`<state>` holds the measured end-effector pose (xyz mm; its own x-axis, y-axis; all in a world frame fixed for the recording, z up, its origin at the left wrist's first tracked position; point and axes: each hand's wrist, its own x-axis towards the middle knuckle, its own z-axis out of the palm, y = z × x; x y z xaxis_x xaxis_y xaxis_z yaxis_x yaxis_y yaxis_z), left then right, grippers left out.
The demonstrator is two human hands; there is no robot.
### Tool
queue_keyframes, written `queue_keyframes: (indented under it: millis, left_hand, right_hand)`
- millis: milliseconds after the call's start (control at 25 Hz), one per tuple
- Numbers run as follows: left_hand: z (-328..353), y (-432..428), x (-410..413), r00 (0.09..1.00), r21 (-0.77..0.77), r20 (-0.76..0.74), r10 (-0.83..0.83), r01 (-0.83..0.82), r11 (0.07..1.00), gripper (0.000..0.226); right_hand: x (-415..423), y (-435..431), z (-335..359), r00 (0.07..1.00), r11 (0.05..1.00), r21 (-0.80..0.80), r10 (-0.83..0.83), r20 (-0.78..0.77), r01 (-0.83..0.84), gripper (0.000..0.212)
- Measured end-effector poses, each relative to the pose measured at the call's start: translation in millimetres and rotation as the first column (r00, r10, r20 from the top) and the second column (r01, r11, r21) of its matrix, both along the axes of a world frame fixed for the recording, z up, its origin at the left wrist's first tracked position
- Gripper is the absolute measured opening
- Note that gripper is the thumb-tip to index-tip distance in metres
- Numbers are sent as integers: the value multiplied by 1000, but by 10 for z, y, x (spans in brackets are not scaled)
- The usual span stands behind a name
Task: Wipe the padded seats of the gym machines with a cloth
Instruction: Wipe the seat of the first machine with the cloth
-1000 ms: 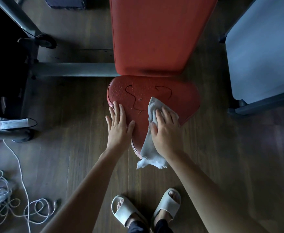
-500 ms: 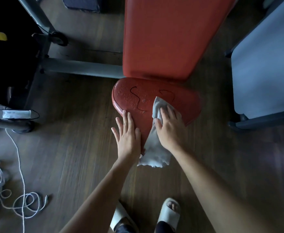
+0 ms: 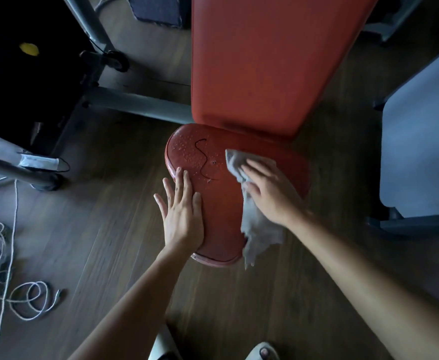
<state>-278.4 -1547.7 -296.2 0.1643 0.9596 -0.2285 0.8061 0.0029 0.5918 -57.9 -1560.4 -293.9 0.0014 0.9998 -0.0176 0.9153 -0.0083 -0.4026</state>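
A red padded seat (image 3: 221,203) with droplets and a dark curved crack sits low in the middle of the head view, below a long red back pad (image 3: 260,61). My left hand (image 3: 182,211) rests flat on the seat's left edge, fingers straight. My right hand (image 3: 270,190) presses a grey cloth (image 3: 254,224) flat onto the right half of the seat. The cloth's far corner pokes out past my fingers and its loose end hangs off the seat's near edge.
Grey metal frame tubes (image 3: 137,105) and a dark machine stand at left. A coil of white cable (image 3: 28,300) lies on the wooden floor at lower left. A pale grey padded bench (image 3: 421,157) is at right. My sandalled feet (image 3: 262,352) are at the bottom.
My right hand has slid the cloth up and to the right across the seat. My left hand has stayed on the left edge. The camera has moved closer.
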Motion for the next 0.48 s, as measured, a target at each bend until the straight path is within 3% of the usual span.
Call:
queue_keyframes:
  millis: [160, 320, 480]
  left_hand:
    - [-39, 26, -17, 1000, 14, 24, -12, 11, 1000, 64]
    - [-83, 43, -38, 996, 39, 79, -29, 26, 999, 62]
    - [-96, 47, -125, 990, 52, 136, -39, 32, 998, 63]
  right_hand:
    - [59, 199, -56, 997, 998, -34, 62, 39, -61, 61]
    - [74, 608, -87, 999, 997, -61, -36, 27, 38, 48]
    - [-53, 236, -12, 998, 998, 2, -65, 25, 65, 43]
